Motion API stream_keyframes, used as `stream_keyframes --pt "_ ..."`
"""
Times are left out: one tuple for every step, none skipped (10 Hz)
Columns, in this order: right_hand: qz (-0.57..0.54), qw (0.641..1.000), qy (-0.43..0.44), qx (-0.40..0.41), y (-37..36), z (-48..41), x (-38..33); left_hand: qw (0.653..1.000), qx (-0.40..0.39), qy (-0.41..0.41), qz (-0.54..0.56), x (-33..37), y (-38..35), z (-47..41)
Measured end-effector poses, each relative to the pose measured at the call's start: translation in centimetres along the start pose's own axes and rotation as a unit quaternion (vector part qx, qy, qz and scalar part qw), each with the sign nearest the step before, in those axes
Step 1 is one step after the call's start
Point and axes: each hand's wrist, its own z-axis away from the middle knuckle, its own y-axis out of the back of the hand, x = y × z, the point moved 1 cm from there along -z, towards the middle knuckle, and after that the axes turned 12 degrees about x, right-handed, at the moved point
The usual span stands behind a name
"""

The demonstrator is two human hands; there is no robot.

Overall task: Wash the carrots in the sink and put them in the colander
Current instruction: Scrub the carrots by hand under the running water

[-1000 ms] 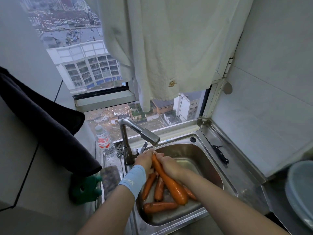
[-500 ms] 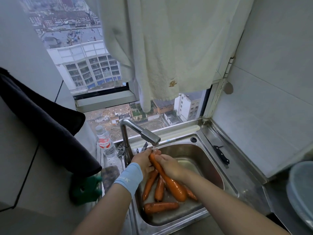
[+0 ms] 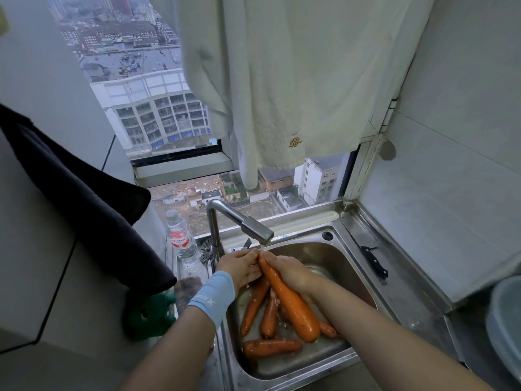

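- Head view: left hand [image 3: 242, 267] and right hand [image 3: 288, 273] curl round the large carrot [image 3: 291, 304] directly under the faucet [image 3: 255, 230].
- Advised: rotate it there, rubbing its full length; wet skin may slip.

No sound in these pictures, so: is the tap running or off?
Running: a thin stream falls from the faucet onto the tip of the big carrot.
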Motion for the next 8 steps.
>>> stream_keyframes --pt "0.026 0.999 0.019 0.010 -0.2 -0.3 -0.1 1.000 0.005 -0.016 -0.021 -0.1 -0.2 0.2" --pt "0.034 0.999 0.015 0.003 -0.6 -0.2 -0.3 1.000 0.027 -0.015 -0.004 0.0 -0.3 0.2" --pt "0.024 1.000 -0.014 0.006 -0.7 0.0 -0.3 0.998 0.057 -0.015 -0.007 0.0 -0.5 -0.1" --pt "0.035 0.999 -0.018 0.010 -0.5 -0.1 -0.3 0.994 0.087 -0.020 -0.059 0.2 -0.6 -0.4" --pt "0.021 0.999 -0.025 0.038 0.0 -0.1 -0.1 0.996 0.073 0.010 -0.051 0.2 -0.7 -0.2" --pt "0.015 0.998 -0.021 0.060 0.6 -0.2 -0.1 0.998 0.012 0.036 -0.046 0.0 -1.1 -0.1" --pt "0.032 0.998 -0.006 0.061 1.3 -0.7 -0.1 0.987 -0.008 -0.025 -0.158 0.3 -1.3 1.0" --pt "0.041 0.998 -0.002 0.052 1.4 -0.9 0.3 0.995 -0.070 0.007 -0.069 0.9 -1.8 1.8"
